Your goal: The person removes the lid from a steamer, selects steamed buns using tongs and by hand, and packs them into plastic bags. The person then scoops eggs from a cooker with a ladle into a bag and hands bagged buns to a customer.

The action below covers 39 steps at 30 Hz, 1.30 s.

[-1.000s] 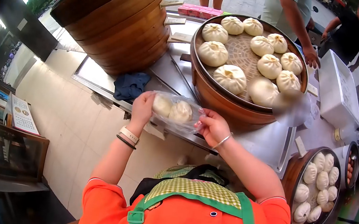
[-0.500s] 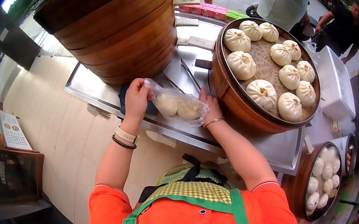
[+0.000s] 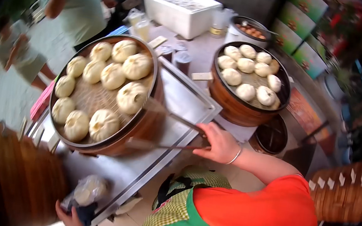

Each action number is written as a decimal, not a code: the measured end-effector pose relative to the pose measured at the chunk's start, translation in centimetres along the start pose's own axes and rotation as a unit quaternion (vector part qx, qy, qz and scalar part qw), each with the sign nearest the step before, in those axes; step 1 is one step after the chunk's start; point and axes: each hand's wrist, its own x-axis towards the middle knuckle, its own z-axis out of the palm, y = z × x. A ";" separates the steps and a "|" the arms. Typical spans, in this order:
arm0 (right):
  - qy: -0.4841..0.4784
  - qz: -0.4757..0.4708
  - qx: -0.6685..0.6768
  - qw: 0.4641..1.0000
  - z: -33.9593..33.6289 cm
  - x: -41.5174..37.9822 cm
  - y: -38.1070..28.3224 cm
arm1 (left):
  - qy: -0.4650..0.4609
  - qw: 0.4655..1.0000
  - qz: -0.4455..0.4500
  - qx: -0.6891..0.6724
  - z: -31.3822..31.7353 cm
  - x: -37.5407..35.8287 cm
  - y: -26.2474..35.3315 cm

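My right hand (image 3: 220, 144) is closed around the handle end of metal tongs (image 3: 171, 147). The tongs' blurred arms spread apart and reach left, to the side of a round bamboo steamer (image 3: 153, 109) of pleated buns (image 3: 113, 75). At the lower left, my left hand (image 3: 71, 221) is partly cut off by the dark image edge. Its fingers are at the mouth of a clear plastic bag (image 3: 92, 186) with pale buns inside; the grip is blurred. The bag lies on the metal table (image 3: 131, 171), beside a dark cloth (image 3: 85, 213).
A second bun steamer (image 3: 233, 106) stands right of the table. Behind are a white foam box (image 3: 181, 13), lidded cups (image 3: 182, 60) and a pot of eggs (image 3: 250, 29). Tall stacked steamers (image 3: 15, 173) rise at left. People (image 3: 78, 6) stand across the counter.
The view has swung to the right. My right hand has left the bag and taken hold of the tongs, which lay on the table. My left hand stays by the bag.
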 end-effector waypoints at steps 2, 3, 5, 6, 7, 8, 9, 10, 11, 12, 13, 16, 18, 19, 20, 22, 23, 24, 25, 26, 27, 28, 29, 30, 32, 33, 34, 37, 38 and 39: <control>0.034 0.184 -0.075 0.980 -5.1 -2.5 2.9 | 0.075 0.953 0.175 0.235 -0.8 -0.3 5.8; 0.104 0.224 -0.103 0.963 -6.4 -4.3 5.3 | 0.126 0.943 0.204 0.233 -0.6 -0.2 7.7; 0.176 0.289 -0.209 0.917 -9.3 -7.0 8.7 | 0.209 0.949 0.215 0.102 1.9 0.2 9.9; 0.198 0.343 -0.249 0.884 -10.8 -8.8 11.0 | 0.206 0.948 0.223 0.100 2.7 0.0 12.1; 0.183 0.398 -0.278 0.855 -12.5 -9.9 11.8 | 0.221 0.940 0.241 0.102 3.5 -0.1 13.8; 0.180 0.427 -0.293 0.836 -13.4 -11.8 14.4 | 0.239 0.931 0.256 0.104 4.5 -0.2 15.6; 0.158 0.457 -0.290 0.826 -14.3 -13.0 16.2 | 0.236 0.929 0.276 0.074 5.7 -0.3 17.2; 0.136 0.485 -0.287 0.815 -15.0 -13.9 17.8 | 0.237 0.928 0.279 0.071 6.7 -0.4 18.7; 0.139 0.487 -0.285 0.813 -15.3 -14.2 18.8 | 0.202 0.925 0.308 0.096 7.5 -0.7 20.1; 0.110 0.481 -0.277 0.825 -15.8 -14.3 19.9 | 0.167 0.919 0.335 0.122 8.3 -0.9 21.4; 0.081 0.475 -0.267 0.834 -16.0 -14.5 20.8 | 0.155 0.917 0.359 0.084 9.5 -1.0 22.0; 0.014 0.490 -0.272 0.828 -17.0 -12.8 20.8 | 0.136 0.916 0.369 0.078 11.5 -2.5 26.3; -0.007 0.492 -0.244 0.836 -18.1 -12.4 21.6 | 0.126 0.920 0.363 0.071 13.0 -3.0 26.7; -0.034 0.489 -0.221 0.843 -18.9 -12.3 22.3 | 0.104 0.937 0.331 0.027 13.9 -3.2 26.5; -0.036 0.491 -0.219 0.842 -19.1 -13.0 23.6 | 0.081 0.950 0.301 -0.017 14.6 -3.5 26.5; 0.013 0.431 -0.151 0.889 -19.1 -14.7 26.5 | 0.073 0.946 0.317 -0.009 15.5 -4.0 27.8; 0.010 0.431 -0.150 0.890 -19.6 -14.8 26.4 | 0.069 0.942 0.329 -0.004 16.0 -4.3 28.3; 0.012 0.522 0.009 0.853 -20.5 -14.7 25.7 | 0.069 0.942 0.328 -0.002 16.5 -4.5 28.7; 0.014 0.595 0.167 0.786 -21.1 -14.7 25.4 | 0.062 0.939 0.337 -0.009 17.0 -4.8 29.1; 0.010 0.594 0.166 0.787 -21.1 -15.0 25.5 | 0.054 0.937 0.346 -0.016 17.5 -5.1 29.7; 0.057 0.585 0.222 0.778 -21.0 -15.3 25.5 | 0.050 0.934 0.354 -0.006 17.8 -5.4 30.3; 0.104 0.572 0.277 0.765 -20.9 -15.6 25.5 | 0.050 0.935 0.350 -0.002 18.0 -5.7 30.8; 0.098 0.571 0.278 0.766 -20.9 -15.7 25.5 | 0.044 0.930 0.365 -0.003 18.1 -5.9 31.3; 0.140 0.552 0.300 0.765 -21.0 -15.8 25.5 | 0.038 0.924 0.381 -0.003 18.1 -6.0 31.8; 0.182 0.491 0.283 0.804 -21.8 -15.4 24.8 | 0.025 0.935 0.353 0.011 17.9 -6.4 32.3; 0.156 0.493 0.221 0.827 -22.2 -14.5 24.2 | 0.015 0.939 0.343 -0.005 18.1 -6.5 32.5; 0.130 0.494 0.157 0.845 -22.3 -13.8 23.8 | 0.004 0.942 0.334 -0.022 18.1 -6.6 32.6; 0.080 0.345 -0.141 0.925 -19.7 -11.6 23.9 | -0.004 0.933 0.359 -0.022 18.1 -7.1 32.6; 0.039 0.358 -0.201 0.911 -18.9 -10.6 23.5 | -0.001 0.934 0.356 -0.019 18.0 -7.4 32.4; 0.002 0.358 -0.238 0.903 -18.1 -10.3 23.8 | -0.021 0.935 0.352 -0.025 17.9 -7.7 32.1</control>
